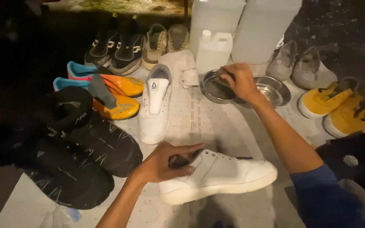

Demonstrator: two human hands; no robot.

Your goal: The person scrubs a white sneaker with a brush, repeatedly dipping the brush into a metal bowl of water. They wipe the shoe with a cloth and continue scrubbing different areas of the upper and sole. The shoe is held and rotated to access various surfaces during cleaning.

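Nearest the camera, a white shoe [218, 177] of smooth leather-like material with a thick pale sole lies on its side on the surface [216, 122], which is covered by a light sheet dotted with small marks. The left hand [165, 162] clasps the shoe at its heel opening, fingers [184, 170] curled over the collar and the thumb stretched along the top edge, so the shoe's toe points away to the right. To the left sit two bulky black shoes [81, 156] with a matte, scuffed texture. Beyond the held shoe stands its upright white partner [155, 105], with a grey lining at the ankle. Left of that lie two glossy orange shoes [117, 95] with blue heels. Farther on, the right hand [241, 82] grips a brush [223, 81], fingers closed around its back, bristles down in a shallow round metal bowl [216, 90]; a second shiny metal bowl [275, 90] touches it on the right. A crumpled white cloth [181, 67] lies just beside the bowls. On the right are two yellow shoes [339, 107] and two grey ones [300, 63]. At the back stand translucent plastic jugs [241, 29] and more dark and beige shoes [136, 46].
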